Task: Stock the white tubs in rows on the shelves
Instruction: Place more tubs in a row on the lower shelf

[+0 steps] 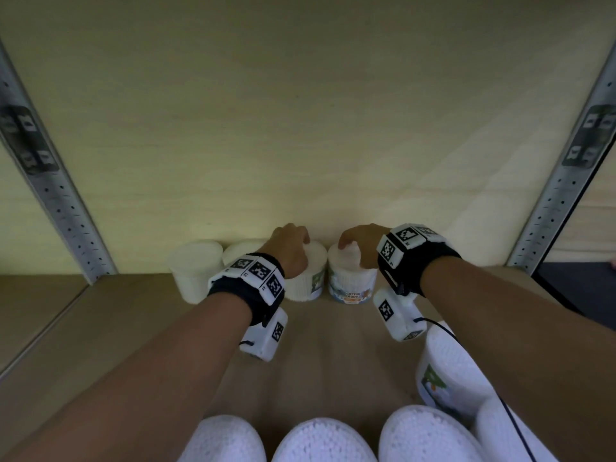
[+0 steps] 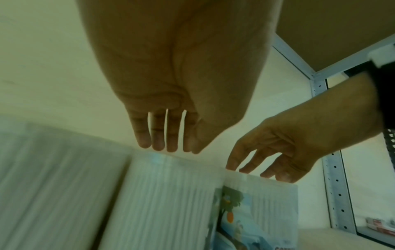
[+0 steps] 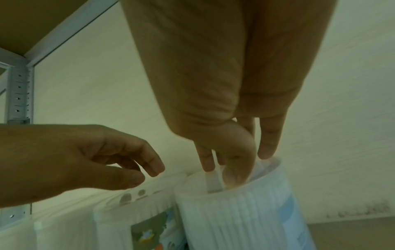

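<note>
Head view shows four white ribbed plastic tubs lined against the pale back wall of the wooden shelf (image 1: 100,315), a placement that starts the rear row. Left hand (image 1: 289,248) hovers with relaxed, straight fingers over the third tub (image 1: 308,278). Right hand (image 1: 358,243) pinches the strap handle (image 3: 212,181) of the labelled fourth tub (image 1: 351,283), likely nudging it flush; more tubs (image 1: 325,441) wait near the front edge.

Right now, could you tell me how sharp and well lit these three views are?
Head view: dim, edges bowed, uprights smeared, labelled tub readable. Left wrist view: tub wall streaked with motion blur, left hand dark. Right wrist view: soft, greenish, fingers fairly clear.
</note>
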